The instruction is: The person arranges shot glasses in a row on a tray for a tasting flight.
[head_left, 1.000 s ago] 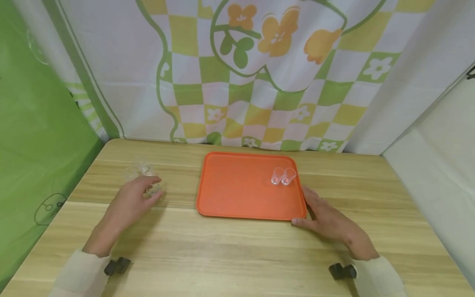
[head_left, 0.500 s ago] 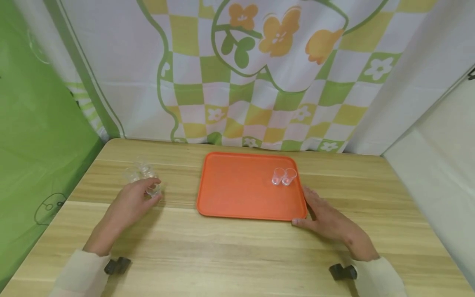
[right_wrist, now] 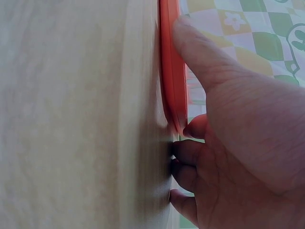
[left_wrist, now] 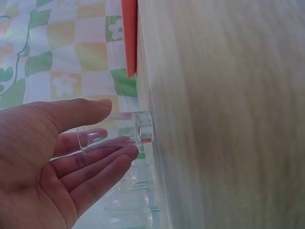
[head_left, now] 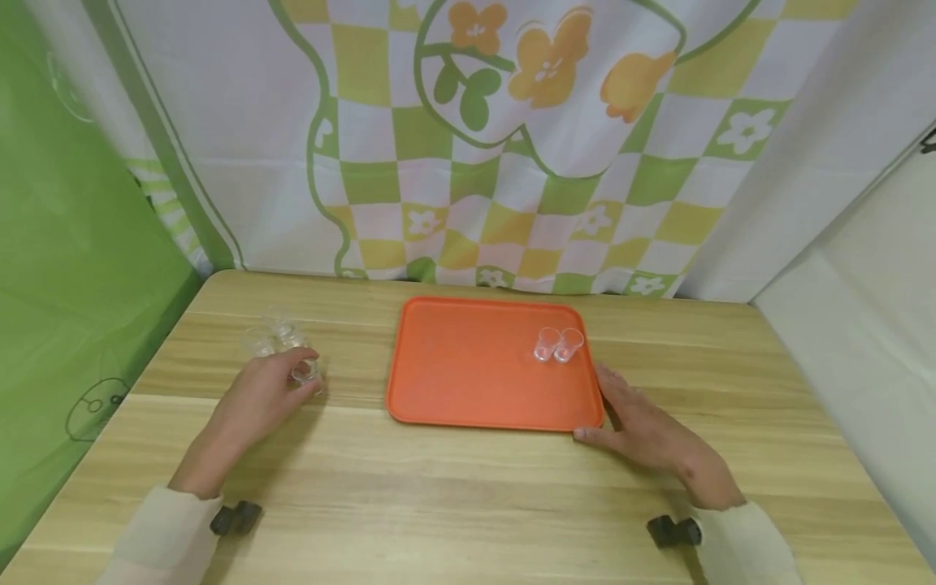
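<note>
My left hand holds a small clear shot glass between thumb and fingers at the table's left. In the left wrist view the glass stands upright, its thick base at the wooden surface; whether it touches cannot be told. Just behind it stand several more clear glasses, partly hidden by the hand. My right hand rests at the near right corner of an orange tray. Its thumb lies against the tray's edge, and the other fingertips touch the table beside it. Two clear glasses stand side by side on the tray's right part.
The wooden table extends around the tray and both hands. A patterned curtain hangs behind its far edge. To the left is a green cloth, and to the right a pale one.
The glass in my left hand has shifted very slightly to the right, with the hand around it. My right hand, the tray and its two glasses stay in place.
</note>
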A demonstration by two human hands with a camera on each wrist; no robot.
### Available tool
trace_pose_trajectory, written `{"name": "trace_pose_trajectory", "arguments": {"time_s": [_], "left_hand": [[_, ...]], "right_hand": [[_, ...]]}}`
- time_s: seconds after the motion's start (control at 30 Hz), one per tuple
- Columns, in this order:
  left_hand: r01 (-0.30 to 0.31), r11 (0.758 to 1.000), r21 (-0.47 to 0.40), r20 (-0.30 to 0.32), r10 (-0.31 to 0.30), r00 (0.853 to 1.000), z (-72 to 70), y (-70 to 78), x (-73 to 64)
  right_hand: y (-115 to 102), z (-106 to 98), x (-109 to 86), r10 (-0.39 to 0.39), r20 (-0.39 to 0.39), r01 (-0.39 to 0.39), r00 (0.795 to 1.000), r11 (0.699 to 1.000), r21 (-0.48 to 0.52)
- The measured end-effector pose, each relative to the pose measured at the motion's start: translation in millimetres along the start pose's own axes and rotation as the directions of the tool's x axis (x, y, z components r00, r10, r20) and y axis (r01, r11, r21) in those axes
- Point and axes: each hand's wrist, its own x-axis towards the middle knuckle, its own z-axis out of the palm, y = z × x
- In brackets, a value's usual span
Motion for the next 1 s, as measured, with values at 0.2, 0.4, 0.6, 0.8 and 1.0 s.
{"name": "trace_pose_trajectory", "arguments": {"time_s": [0.2, 0.4, 0.6, 0.8, 1.0], "left_hand": [[-0.007, 1.0, -0.013, -0.009, 0.007, 1.0, 0.5, 1.5, -0.4], [-0.011, 1.0, -0.011, -0.019, 0.011, 1.0, 0.6, 4.0, 0.4], [-0.011, 0.999, -0.03, -0.011, 0.011, 1.0, 0.5, 8.0, 2.2], [-0.021, 0.999, -0.026, -0.012, 0.02, 1.0, 1.0, 12.6, 4.4], [-0.032, 0.999, -0.027, -0.012, 0.031, 0.999, 1.3, 18.6, 9.1]], "right_hand": [[-2, -1, -0.3, 0.005, -0.003, -0.005, 1.0, 1.0, -0.015], [-3, -1, -0.8, 0.013, 0.001, -0.013, 1.0, 1.0, -0.016], [-2, -1, -0.5, 0.004, -0.001, -0.004, 1.0, 1.0, -0.009], [-1, -1, 0.4, -0.01, -0.005, 0.01, 1.0, 1.0, -0.007], [-1, -1, -0.3, 0.002, -0.002, -0.002, 1.0, 1.0, -0.007]]}}
